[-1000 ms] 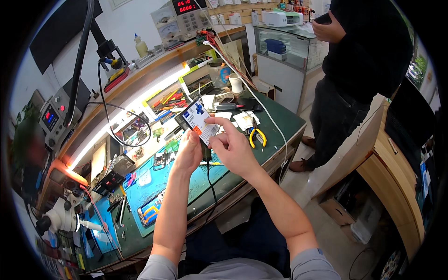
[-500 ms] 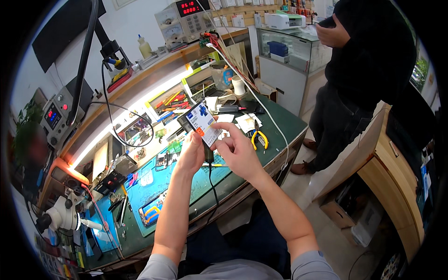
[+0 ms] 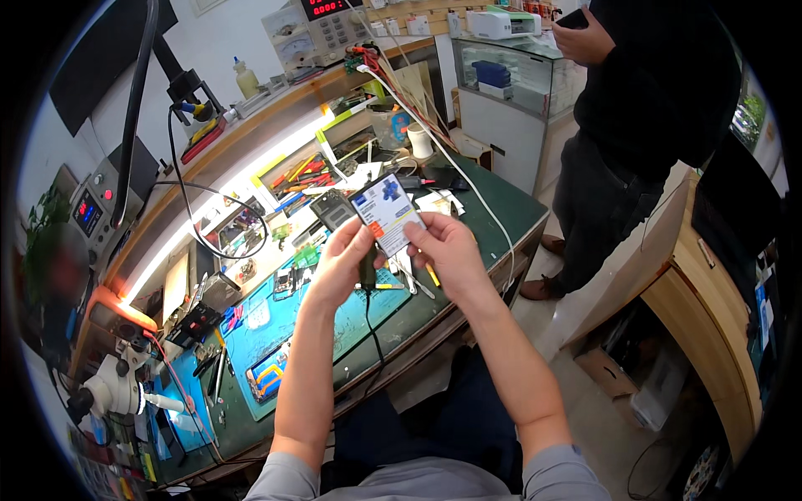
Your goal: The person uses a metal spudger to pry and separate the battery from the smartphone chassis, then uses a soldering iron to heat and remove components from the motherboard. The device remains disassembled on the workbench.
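A flat white package (image 3: 391,215) with a blue picture and an orange patch is held up above the workbench, its printed face towards me. My left hand (image 3: 341,265) grips its lower left edge, thumb in front. On the right side, my right hand (image 3: 451,255) pinches the edge with the thumb pressed on the face. Just behind the package and my left fingers is a dark rectangular object (image 3: 332,209); I cannot make out its kind. A black cable (image 3: 370,326) hangs down below my hands. The fingers behind the package are partly hidden.
The green-topped bench (image 3: 501,200) carries a blue work mat (image 3: 251,334), a tray of pliers and screwdrivers (image 3: 305,174) and loose parts. A microscope (image 3: 117,384) stands at left, and a white cable (image 3: 468,179) crosses the right side. Another person (image 3: 652,100) stands at right holding a dark object.
The package has been turned to face me more squarely. My right hand has moved right, and its thumb now lies on the package's face. The view has shifted slightly.
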Available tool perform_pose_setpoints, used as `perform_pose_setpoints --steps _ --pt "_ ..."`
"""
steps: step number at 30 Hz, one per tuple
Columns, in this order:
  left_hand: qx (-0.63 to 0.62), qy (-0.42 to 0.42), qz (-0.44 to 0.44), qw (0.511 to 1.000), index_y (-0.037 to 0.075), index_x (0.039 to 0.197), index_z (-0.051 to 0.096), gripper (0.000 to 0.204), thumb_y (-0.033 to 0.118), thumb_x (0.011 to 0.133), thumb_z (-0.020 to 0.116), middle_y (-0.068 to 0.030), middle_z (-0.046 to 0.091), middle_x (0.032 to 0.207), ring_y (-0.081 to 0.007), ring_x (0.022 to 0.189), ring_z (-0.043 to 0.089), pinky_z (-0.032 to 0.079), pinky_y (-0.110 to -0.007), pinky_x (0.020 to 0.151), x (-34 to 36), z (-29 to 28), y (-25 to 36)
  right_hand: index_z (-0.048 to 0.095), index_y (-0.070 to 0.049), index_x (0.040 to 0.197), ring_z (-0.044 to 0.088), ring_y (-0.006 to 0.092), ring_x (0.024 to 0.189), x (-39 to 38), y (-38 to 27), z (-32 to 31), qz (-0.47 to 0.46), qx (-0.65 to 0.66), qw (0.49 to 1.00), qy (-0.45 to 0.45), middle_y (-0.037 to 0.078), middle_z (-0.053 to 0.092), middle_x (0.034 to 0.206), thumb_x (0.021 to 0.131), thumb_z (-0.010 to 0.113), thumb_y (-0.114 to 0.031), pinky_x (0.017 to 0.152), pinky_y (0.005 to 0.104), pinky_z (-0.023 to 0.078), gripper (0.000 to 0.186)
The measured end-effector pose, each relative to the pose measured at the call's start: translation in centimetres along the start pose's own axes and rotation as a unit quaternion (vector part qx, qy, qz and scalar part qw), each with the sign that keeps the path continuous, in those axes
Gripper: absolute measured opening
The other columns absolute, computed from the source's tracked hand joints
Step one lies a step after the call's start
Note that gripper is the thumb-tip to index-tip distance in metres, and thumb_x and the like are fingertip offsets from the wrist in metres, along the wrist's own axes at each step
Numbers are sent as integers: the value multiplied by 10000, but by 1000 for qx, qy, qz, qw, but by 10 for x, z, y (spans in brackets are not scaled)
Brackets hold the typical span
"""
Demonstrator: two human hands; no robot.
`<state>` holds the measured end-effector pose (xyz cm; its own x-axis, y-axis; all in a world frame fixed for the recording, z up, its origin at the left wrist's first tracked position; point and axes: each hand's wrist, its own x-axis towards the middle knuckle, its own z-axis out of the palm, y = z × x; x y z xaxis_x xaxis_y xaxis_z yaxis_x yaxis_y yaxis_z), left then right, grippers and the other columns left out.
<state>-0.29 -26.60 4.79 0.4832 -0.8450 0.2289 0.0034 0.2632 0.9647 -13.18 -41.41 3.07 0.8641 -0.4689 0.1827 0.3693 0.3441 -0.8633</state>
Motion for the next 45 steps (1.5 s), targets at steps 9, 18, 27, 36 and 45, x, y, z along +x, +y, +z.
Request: perform_pose_setpoints --steps 9,18,27,36,45 --pt "298 105 77 946 -40 889 722 367 315 961 779 -36 534 996 -73 706 523 398 -258 581 7 36 22 744 3 1030 562 45 675 -8 -20 -38 1 -95 991 -100 2 696 843 1026 706 -243 604 208 451 249" --pt "416 216 95 878 -48 775 679 440 351 892 823 -120 514 833 -226 814 529 422 -381 708 47 35 3 740 -74 1043 502 -2 658 22 20 -35 53 108 993 1 -61 691 855 1014 726 -269 566 189 376 198" --pt "258 220 -8 941 -29 741 664 457 364 938 789 -87 601 845 -154 697 544 423 -334 616 36 42 8 688 -70 1054 433 18 592 15 18 -28 93 206 974 -21 -68 590 801 1059 662 -311 512 201 347 243" --pt "431 239 184 851 -59 698 643 469 336 895 799 -164 544 898 -318 798 569 436 -428 688 44 70 35 685 -74 1093 437 11 603 13 2 -24 3 213 977 -18 -43 663 865 1047 682 -319 530 207 336 250" --pt "304 231 155 911 -27 700 672 463 356 928 800 -120 516 874 -233 774 490 390 -397 686 39 63 33 718 -19 992 504 32 565 9 -10 -9 -138 44 989 36 -18 651 739 1051 682 -268 512 218 397 259"
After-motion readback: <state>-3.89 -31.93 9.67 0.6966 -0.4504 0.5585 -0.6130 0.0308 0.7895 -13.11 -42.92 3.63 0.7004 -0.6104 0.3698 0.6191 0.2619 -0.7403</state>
